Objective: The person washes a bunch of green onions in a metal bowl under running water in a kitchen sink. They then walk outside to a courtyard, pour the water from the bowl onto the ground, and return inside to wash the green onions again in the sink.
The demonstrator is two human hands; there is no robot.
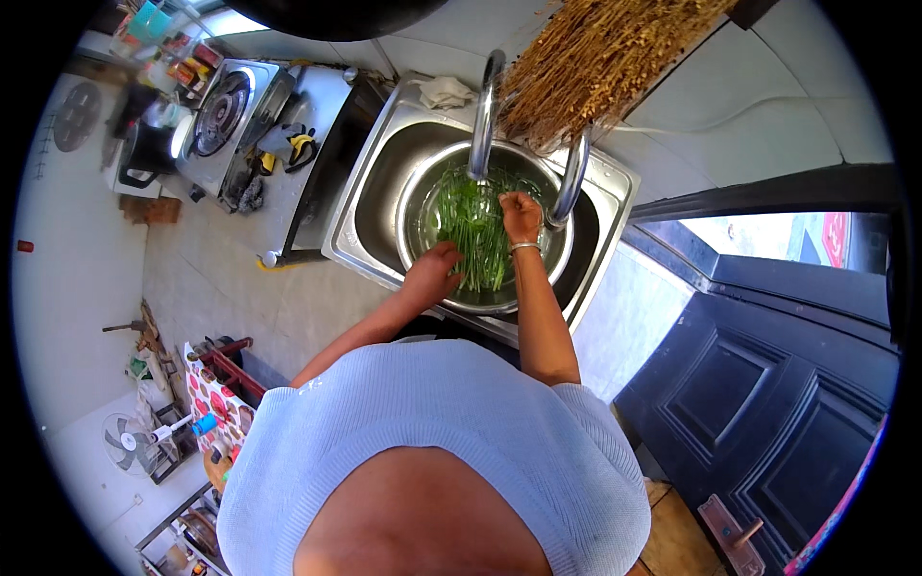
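A bundle of long, thin green stems (480, 235), like chives, lies in water inside a round metal basin (405, 216). The basin sits in a stainless steel sink (363, 216), under the curved faucet (488, 106). At the basin's near left side, my left hand (434, 274) has its fingers curled in at the lower left edge of the stems. My right hand (521, 217) is on the right side of the bundle, just right of the faucet's mouth, with its fingers closed; what they pinch is too small to make out. A bracelet (524, 246) circles that wrist.
A second curved metal pipe (573, 178) rises at the sink's right. Dried brown stalks (605, 62) hang behind it. A white cloth (445, 92) lies on the sink's back corner. Left stands a gas stove (223, 110); right is a dark panelled door (759, 413).
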